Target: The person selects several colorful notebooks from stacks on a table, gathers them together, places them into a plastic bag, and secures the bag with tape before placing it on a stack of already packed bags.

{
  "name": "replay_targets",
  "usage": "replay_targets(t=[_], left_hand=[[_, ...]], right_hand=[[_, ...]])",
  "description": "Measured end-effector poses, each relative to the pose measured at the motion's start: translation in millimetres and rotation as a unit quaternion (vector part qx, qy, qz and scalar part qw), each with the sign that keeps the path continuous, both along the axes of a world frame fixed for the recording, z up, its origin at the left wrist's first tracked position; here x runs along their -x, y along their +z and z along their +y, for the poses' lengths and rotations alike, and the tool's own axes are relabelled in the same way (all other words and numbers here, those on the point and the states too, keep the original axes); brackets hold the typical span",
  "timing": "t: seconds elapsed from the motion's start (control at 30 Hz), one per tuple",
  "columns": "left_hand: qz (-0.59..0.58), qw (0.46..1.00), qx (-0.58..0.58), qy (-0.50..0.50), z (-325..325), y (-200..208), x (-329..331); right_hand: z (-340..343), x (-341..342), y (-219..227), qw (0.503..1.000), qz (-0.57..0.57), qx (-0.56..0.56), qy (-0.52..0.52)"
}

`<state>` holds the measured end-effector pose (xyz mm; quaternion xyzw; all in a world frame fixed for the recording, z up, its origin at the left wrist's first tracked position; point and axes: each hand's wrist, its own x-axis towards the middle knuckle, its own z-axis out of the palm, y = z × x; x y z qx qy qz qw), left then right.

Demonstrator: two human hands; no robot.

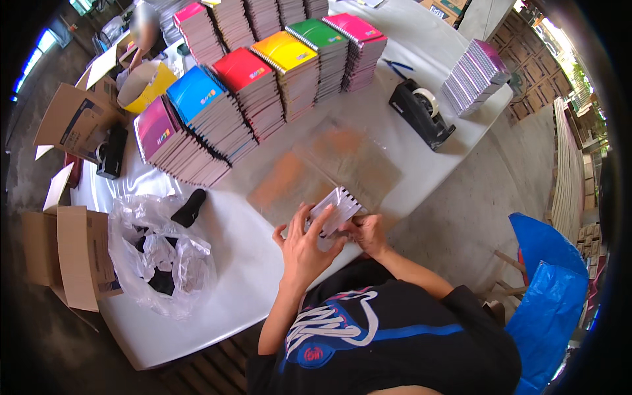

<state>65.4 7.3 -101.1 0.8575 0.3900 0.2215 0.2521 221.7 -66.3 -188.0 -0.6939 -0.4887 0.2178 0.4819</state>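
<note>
Near the table's front edge, a small pale block of spiral-bound notebooks [339,205] with black binding loops is held in front of my body. Its surface shines as if covered in clear plastic. My left hand [306,249] grips it from the left, fingers over the top and thumb along the near side. At its right end, my right hand [370,235] is closed with fingers pinched at the edge; whether they grip the notebooks or a plastic fold is hidden. Flat clear plastic bags [329,161] lie on the table just beyond both hands.
Tall stacks of coloured spiral notebooks [247,99] stand behind. A black tape dispenser [421,113], blue-handled pliers [398,67] and a purple notebook stack [475,78] are at right. A crumpled plastic bag [161,253], black item [189,208] and open cartons [82,257] sit left.
</note>
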Motion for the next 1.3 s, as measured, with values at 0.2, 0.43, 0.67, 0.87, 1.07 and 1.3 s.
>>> replay_targets(t=[0.2,0.43,0.67,0.87,1.07,1.3], left_hand=[[-0.031,0.995,-0.091,0.018,-1,-17,-27],[0.087,0.898,-0.329,-0.28,-11,46,-102],[-0.081,0.937,-0.287,-0.18,-6,51,-188],[0.038,0.986,-0.156,-0.035,2,33,-188],[0.135,0.984,-0.082,0.085,-8,11,-170],[0.172,0.97,-0.058,0.159,-15,8,-147]], right_hand=[[-7,-45,-10,0.933,0.133,0.333,0.002],[-1,-131,91,0.735,0.657,0.052,0.157],[-3,-319,207,0.949,0.27,-0.157,-0.035],[8,-497,288,0.957,0.192,-0.207,-0.06],[29,-561,241,0.97,0.137,-0.096,-0.176],[33,-559,231,0.955,0.002,-0.176,-0.237]])
